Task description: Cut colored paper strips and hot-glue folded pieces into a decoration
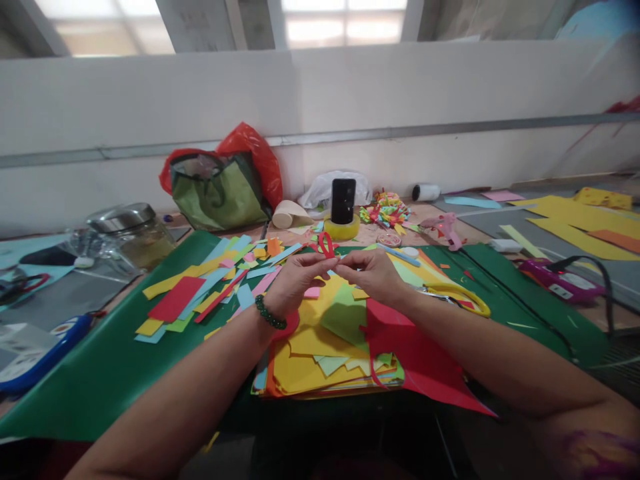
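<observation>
My left hand [296, 279] and my right hand [371, 272] meet above a stack of coloured paper sheets [325, 347]. Both pinch a thin red paper strip [326, 245] that curls into loops just above my fingertips. A green bead bracelet [270, 313] circles my left wrist. Red sheets [420, 357] lie under my right forearm. Yellow-handled scissors [463, 297] rest just right of my right hand. Cut strips of coloured paper [200, 290] are scattered to the left on the green mat [95, 380].
A black phone [343, 200] stands upright in a yellow tape roll [342, 230]. Behind it are a paper flower [387, 208] and a pink glue gun [447, 230]. A red and green bag [223, 183] and a glass jar [135, 233] stand at the left; yellow sheets [585, 223] lie far right.
</observation>
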`<state>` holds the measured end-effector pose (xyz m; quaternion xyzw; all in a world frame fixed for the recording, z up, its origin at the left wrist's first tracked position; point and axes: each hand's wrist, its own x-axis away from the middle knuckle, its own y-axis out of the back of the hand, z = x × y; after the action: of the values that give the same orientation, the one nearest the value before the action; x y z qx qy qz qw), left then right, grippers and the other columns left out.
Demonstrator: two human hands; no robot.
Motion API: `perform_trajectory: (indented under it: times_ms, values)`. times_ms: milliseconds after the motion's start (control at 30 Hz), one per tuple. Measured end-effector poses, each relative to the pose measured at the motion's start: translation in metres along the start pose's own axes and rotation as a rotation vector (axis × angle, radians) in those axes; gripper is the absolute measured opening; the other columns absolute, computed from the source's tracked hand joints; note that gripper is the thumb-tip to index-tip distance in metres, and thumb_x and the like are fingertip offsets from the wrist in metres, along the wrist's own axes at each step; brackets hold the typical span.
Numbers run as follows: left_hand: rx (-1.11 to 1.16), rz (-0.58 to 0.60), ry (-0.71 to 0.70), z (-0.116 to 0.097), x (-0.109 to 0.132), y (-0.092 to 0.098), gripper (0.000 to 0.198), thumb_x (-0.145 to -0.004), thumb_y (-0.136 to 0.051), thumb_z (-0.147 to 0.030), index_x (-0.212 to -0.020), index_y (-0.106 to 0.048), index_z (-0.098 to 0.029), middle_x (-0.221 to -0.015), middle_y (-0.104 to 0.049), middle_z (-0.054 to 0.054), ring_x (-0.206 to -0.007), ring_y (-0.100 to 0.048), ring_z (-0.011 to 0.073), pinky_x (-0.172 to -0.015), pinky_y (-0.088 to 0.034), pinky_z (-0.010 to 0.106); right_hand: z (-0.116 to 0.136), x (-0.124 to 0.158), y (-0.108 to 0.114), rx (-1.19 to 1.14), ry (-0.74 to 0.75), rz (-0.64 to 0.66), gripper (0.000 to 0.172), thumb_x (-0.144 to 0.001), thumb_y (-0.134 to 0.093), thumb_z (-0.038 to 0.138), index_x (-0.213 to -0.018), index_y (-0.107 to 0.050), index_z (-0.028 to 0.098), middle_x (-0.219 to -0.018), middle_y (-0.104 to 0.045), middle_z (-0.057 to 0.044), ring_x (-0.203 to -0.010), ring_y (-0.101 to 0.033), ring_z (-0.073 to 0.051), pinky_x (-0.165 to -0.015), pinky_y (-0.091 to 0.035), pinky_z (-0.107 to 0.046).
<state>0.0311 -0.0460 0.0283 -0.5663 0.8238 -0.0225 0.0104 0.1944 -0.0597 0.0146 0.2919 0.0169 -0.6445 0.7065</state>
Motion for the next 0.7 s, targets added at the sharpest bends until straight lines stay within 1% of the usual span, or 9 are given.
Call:
perform_trajectory:
  times_ms: [100,167,267,333,367,467,533,600,700]
  values:
    - [-0.081,-0.037,-0.081,0.002,-0.002,0.001,0.033,-0.058,-0.081,-0.044,-0.062,-0.064,-0.016,-0.061,-0.057,-0.002,-0.06,-0.052,0.0097,-0.056,-0.041,0.021,0.001,0.0,0.003,0.038,0.056,0.003,0.026,-0.076,-0.058,0.039,-0.069,-0.066,0.015,-0.057,-0.055,0.001,-0.051,-0.043,-0.009,-0.048,-0.034,-0.024]
    - [-0.215,-0.057,-0.181,0.004,-0.003,0.002,0.029,-0.065,-0.076,-0.043,-0.062,-0.063,-0.017,-0.062,-0.059,-0.001,-0.06,-0.052,0.0115,-0.058,-0.041,0.023,0.003,0.0,0.009,0.051,0.121,-0.078,0.02,-0.076,-0.061,0.037,-0.07,-0.06,0.018,-0.062,-0.056,0.001,-0.055,-0.047,-0.01,-0.051,-0.038,-0.023]
    - [-0.563,-0.136,-0.408,0.007,-0.003,0.003,0.017,-0.076,-0.066,-0.03,-0.063,-0.064,-0.018,-0.069,-0.064,0.003,-0.068,-0.056,0.0157,-0.063,-0.041,0.026,0.008,0.002,0.019,0.03,0.202,-0.196,0.018,-0.078,-0.062,0.036,-0.079,-0.055,0.02,-0.066,-0.054,0.002,-0.059,-0.049,-0.011,-0.053,-0.041,-0.023]
    - [-0.814,-0.199,-0.537,0.008,0.0,0.002,0.013,-0.079,-0.06,-0.022,-0.069,-0.068,-0.019,-0.081,-0.069,0.006,-0.077,-0.06,0.0191,-0.07,-0.042,0.029,0.01,0.004,0.022,0.035,0.231,-0.205,0.019,-0.08,-0.062,0.037,-0.086,-0.056,0.02,-0.067,-0.054,0.002,-0.059,-0.051,-0.011,-0.055,-0.044,-0.023]
    - [-0.919,-0.223,-0.574,0.008,0.001,0.002,0.014,-0.08,-0.058,-0.02,-0.072,-0.069,-0.019,-0.087,-0.07,0.008,-0.081,-0.061,0.0206,-0.073,-0.042,0.03,0.009,0.004,0.022,0.042,0.236,-0.199,0.022,-0.079,-0.064,0.038,-0.09,-0.056,0.02,-0.07,-0.057,0.002,-0.06,-0.053,-0.011,-0.057,-0.046,-0.024]
    - [-1.132,-0.244,-0.582,0.008,0.004,0.0,0.019,-0.084,-0.055,-0.022,-0.076,-0.071,-0.018,-0.096,-0.071,0.011,-0.084,-0.063,0.0237,-0.074,-0.042,0.032,0.006,0.004,0.018,0.02,0.198,-0.141,0.033,-0.074,-0.071,0.041,-0.097,-0.057,0.02,-0.084,-0.065,-0.003,-0.067,-0.062,-0.013,-0.064,-0.052,-0.028]
    - [-1.203,-0.237,-0.565,0.008,0.005,-0.001,0.021,-0.086,-0.053,-0.025,-0.077,-0.071,-0.018,-0.096,-0.07,0.012,-0.085,-0.063,0.0247,-0.072,-0.042,0.032,0.003,0.003,0.016,-0.024,0.145,-0.107,0.037,-0.072,-0.072,0.044,-0.096,-0.058,0.02,-0.083,-0.068,-0.004,-0.067,-0.064,-0.015,-0.065,-0.054,-0.029]
    - [-1.223,-0.225,-0.566,0.008,0.005,-0.001,0.022,-0.087,-0.053,-0.025,-0.078,-0.071,-0.018,-0.095,-0.071,0.011,-0.086,-0.064,0.0248,-0.072,-0.042,0.032,0.0,0.001,0.014,-0.038,0.122,-0.096,0.034,-0.073,-0.072,0.044,-0.093,-0.061,0.019,-0.079,-0.069,-0.004,-0.067,-0.065,-0.016,-0.064,-0.054,-0.03]
    - [-1.165,-0.207,-0.562,0.009,0.004,0.0,0.018,-0.084,-0.054,-0.022,-0.078,-0.071,-0.018,-0.095,-0.071,0.01,-0.084,-0.064,0.0237,-0.072,-0.042,0.032,-0.002,0.0,0.014,-0.022,0.142,-0.091,0.03,-0.077,-0.069,0.044,-0.089,-0.065,0.017,-0.078,-0.069,-0.005,-0.068,-0.065,-0.017,-0.065,-0.054,-0.031]
